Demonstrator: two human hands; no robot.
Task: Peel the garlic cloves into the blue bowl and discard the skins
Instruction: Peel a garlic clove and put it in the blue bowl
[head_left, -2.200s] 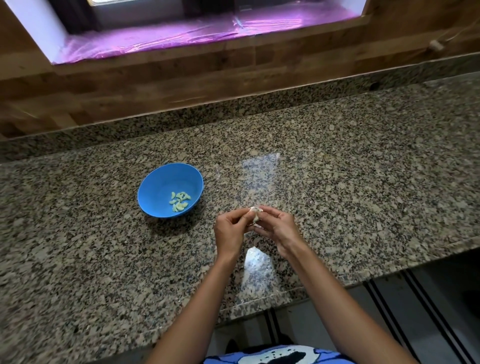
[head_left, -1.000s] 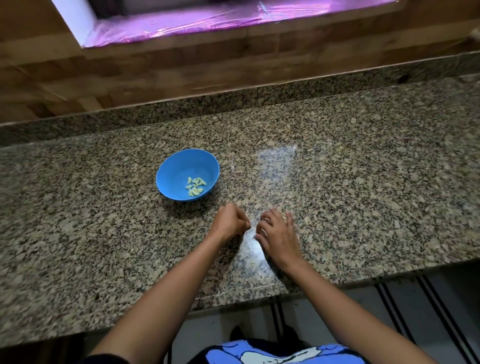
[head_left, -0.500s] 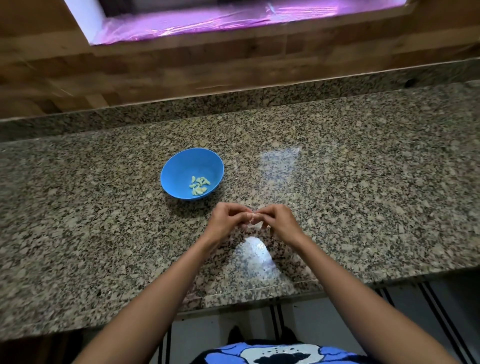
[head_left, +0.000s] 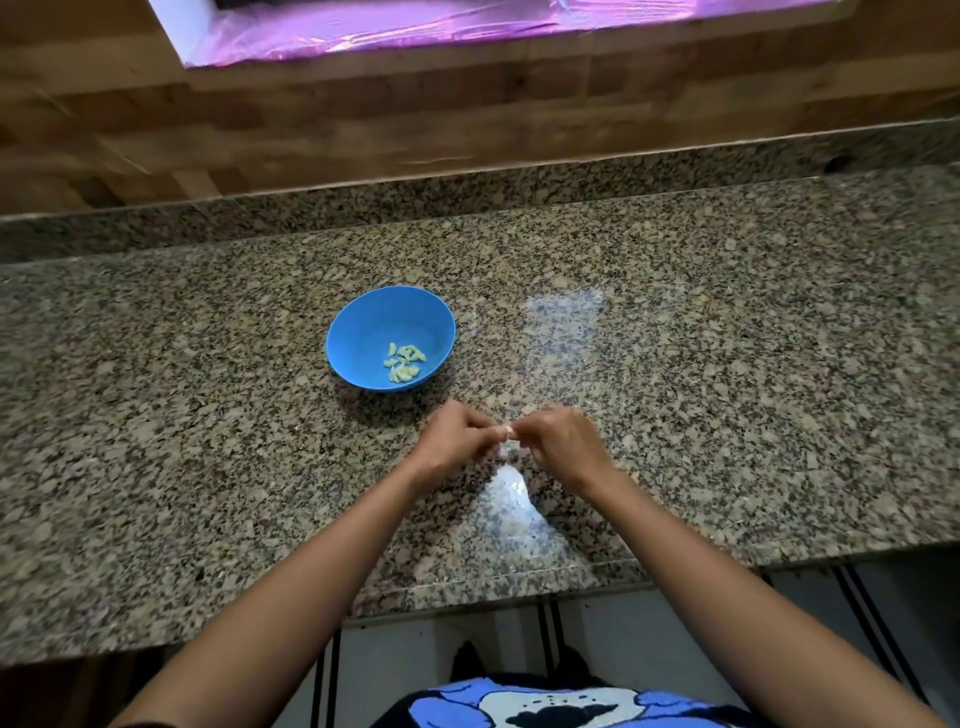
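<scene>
Over on the left of the granite worktop (head_left: 727, 389) sits the blue bowl (head_left: 363, 332), with a small heap of peeled cloves (head_left: 404, 362) lying toward its near right side. Just in front of it and to the right, the person's left hand (head_left: 451, 439) has its grip closed on a small pale garlic clove (head_left: 506, 432), pinching it at the fingertips just above the stone. The right hand (head_left: 558, 441) meets it from the other side, its grip also closed on the same clove (whether on flesh or loose skin is too blurred to tell). To my eye this is the peeling step itself. It should go best if the left hand holds the clove firmly while the right nips the papery skin at one end and draws it off in a strip. Working close to the bowl keeps the drop short. No skins show on the stone. No brand or lettering can be read anywhere; the blue shirt (head_left: 467, 701) at the bottom edge carries only a printed figure.
</scene>
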